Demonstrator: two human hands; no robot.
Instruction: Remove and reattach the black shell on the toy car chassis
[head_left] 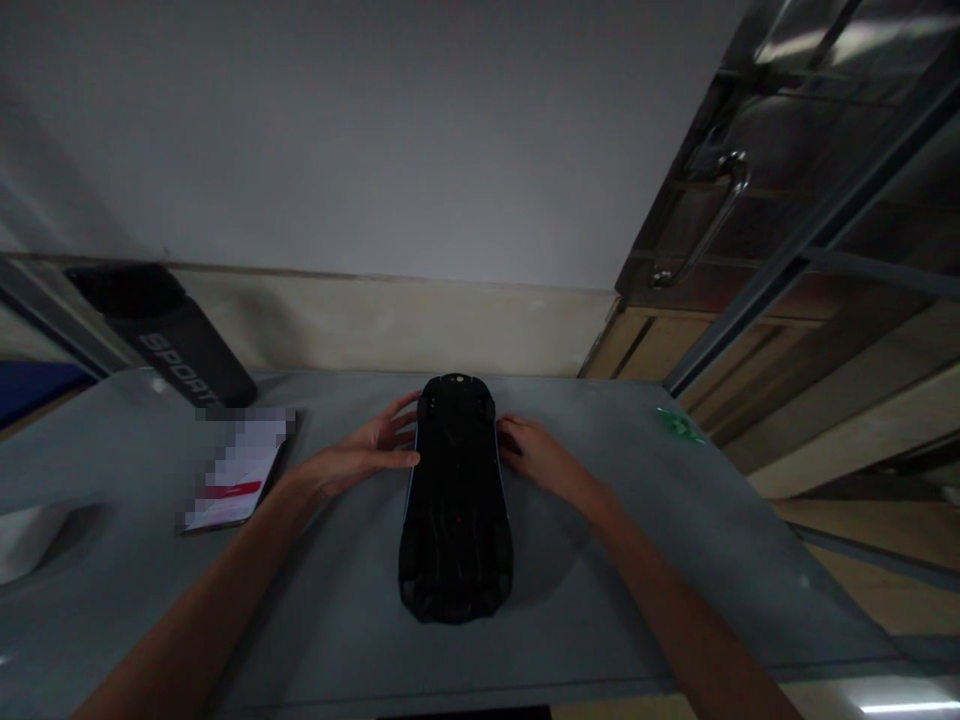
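A toy car [456, 480] is turned upside down over the grey table, its black underside facing up and its length pointing away from me. Along its left edge, my left hand [375, 440] holds the side with thumb and fingers spread against it. My right hand [529, 450] grips the opposite side near the far end, its fingers curled in and partly hidden. Slivers of lighter bodywork show along the car's edges; the roof side is out of sight.
A phone [244, 470] with a lit, partly blurred screen lies left of my left hand. Behind it stands a dark bottle [184, 345] marked SPORT. A white object [30, 540] sits at the left edge. A green wrapper [680, 425] rests at the right; a wall [420, 320] backs the table.
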